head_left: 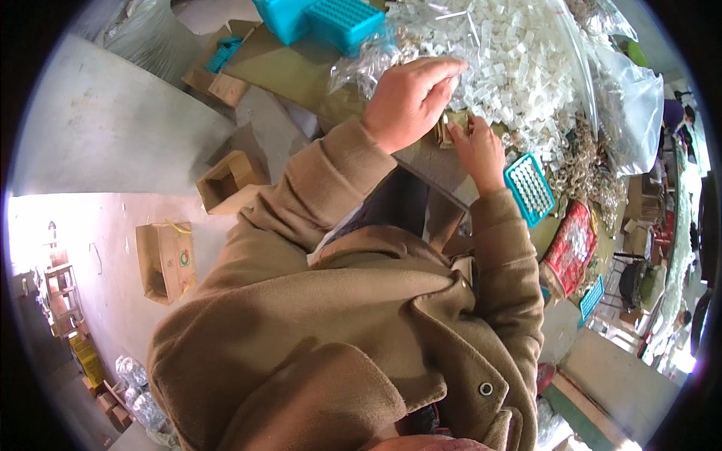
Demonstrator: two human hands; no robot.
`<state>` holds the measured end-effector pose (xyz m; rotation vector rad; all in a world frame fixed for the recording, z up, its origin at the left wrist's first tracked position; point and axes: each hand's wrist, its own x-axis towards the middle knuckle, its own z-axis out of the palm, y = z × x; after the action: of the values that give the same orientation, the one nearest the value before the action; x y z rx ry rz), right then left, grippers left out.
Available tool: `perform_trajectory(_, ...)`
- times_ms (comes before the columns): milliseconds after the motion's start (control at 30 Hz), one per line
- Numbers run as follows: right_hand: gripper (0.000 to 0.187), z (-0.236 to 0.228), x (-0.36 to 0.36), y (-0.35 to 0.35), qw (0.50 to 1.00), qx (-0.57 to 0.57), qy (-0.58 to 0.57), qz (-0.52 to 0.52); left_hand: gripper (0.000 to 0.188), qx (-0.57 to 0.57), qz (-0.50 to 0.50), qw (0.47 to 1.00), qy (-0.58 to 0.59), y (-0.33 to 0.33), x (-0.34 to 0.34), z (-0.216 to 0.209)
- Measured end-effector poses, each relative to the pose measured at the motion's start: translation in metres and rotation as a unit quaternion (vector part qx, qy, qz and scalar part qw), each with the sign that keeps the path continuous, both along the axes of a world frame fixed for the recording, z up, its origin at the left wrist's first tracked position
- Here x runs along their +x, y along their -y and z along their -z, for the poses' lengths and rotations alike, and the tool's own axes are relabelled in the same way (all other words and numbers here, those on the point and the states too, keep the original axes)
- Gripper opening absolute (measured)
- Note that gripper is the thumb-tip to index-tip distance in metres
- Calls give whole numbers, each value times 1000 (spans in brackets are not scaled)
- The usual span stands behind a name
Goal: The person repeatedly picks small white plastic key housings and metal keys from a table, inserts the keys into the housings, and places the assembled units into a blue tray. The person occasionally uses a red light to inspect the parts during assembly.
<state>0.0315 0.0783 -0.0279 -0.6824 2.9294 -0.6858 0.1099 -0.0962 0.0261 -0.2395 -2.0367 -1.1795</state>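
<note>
My left hand [410, 101] is closed, its fingers curled together beside a heap of small translucent white plastic pieces [519, 56]. Whatever its fingertips hold, if anything, is hidden. Just to the right and nearer to me, my right hand [481, 154] pinches at a small gold-brown piece [444, 134] by the table's front edge; its exact kind is too small to tell. Crumpled transparent plastic film [361, 71] lies behind my left hand. Right of my right wrist stands a teal tray [529, 190] with rows of white pieces in it.
Teal plastic baskets [342, 22] stand at the far left of the table. To the right lie a tangle of brownish metal-looking parts [590, 169], a red patterned cloth [571, 252] and another teal tray [592, 299]. Open cardboard boxes [169, 259] sit on the floor at left.
</note>
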Motion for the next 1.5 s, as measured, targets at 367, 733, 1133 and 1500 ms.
perform_trajectory(367, 77, 13, 10, 17, 998, 0, 53, 38, 25, 243, 217, 820, 471, -50, 147, 156)
perform_trajectory(733, 51, 3, 65, 14, 923, -369, 91, 59, 49, 455, 201, 819, 288, -31, 131, 92)
perform_trajectory(1133, 43, -11, 121, 73, 914, -324, 147, -193, 56, 487, -4, 863, 137, -7, 126, 70)
perform_trajectory(1500, 34, -30, 96, 27, 883, -331, 280, -178, 38, 327, -224, 872, 289, 216, 23, 76)
